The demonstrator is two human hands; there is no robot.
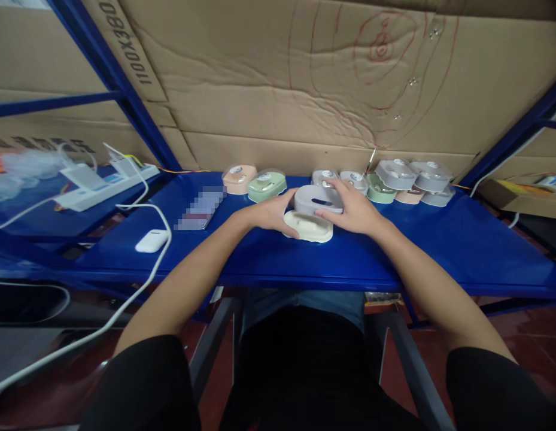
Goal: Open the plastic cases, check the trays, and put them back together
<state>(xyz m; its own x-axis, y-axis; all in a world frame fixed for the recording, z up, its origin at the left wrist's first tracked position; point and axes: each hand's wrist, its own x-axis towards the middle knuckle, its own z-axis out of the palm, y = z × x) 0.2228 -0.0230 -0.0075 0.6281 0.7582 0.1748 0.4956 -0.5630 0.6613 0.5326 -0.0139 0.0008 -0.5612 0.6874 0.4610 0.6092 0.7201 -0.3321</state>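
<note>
A grey oval box (pixel 306 200) with a dark slot in its face is tilted above a cream oval tray (pixel 316 230) on the blue tabletop. My right hand (pixel 356 206) grips the box from the right, thumb at its lower edge and fingers over the top. My left hand (pixel 275 212) curves around the left side, its thumb against the tray and its fingertips beside the box. Whether those fingertips also press on the box is hard to see. The overlap between box and tray is partly hidden.
Behind my hands stand a peach box (pixel 238 179), a green box (pixel 266 187) and several lidded boxes (pixel 397 175), some stacked. A blurred phone (pixel 201 208), a white earbud case (pixel 152 240) and a white cable (pixel 163 257) lie left. Cardboard (pixel 260 84) walls the back.
</note>
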